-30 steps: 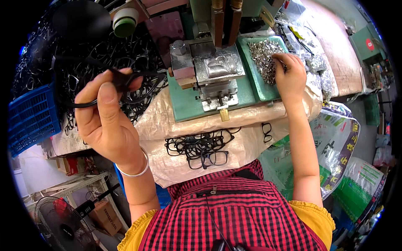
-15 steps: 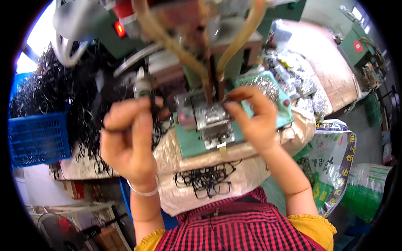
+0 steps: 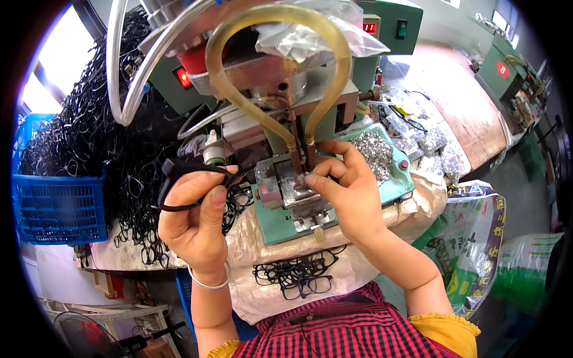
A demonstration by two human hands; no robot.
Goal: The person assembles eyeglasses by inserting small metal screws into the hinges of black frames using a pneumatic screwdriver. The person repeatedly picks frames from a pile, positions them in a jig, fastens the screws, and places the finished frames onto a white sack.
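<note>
My left hand (image 3: pixel 194 221) holds a black eyeglass frame (image 3: pixel 190 178) up, just left of a green bench machine (image 3: pixel 280 119). My right hand (image 3: pixel 346 191) pinches a small silvery metal part at the machine's metal fixture block (image 3: pixel 292 194), under two thin vertical rods fed by a yellowish hose loop (image 3: pixel 274 36). The fingertips hide the part itself. A teal tray (image 3: pixel 391 179) holding several small silvery metal parts (image 3: pixel 373 149) sits right behind my right hand.
A big heap of black eyeglass frames (image 3: pixel 95 137) fills the left, beside a blue plastic basket (image 3: pixel 57 206). More black frames (image 3: pixel 295 274) lie on the cloth-covered edge below the machine. Bags of small parts (image 3: pixel 427 140) and printed sacks (image 3: pixel 477 232) are at right.
My right hand left the tray of metal parts and came to the fixture block. My left hand brought the black frame closer to the machine. My head moved nearer to the machine.
</note>
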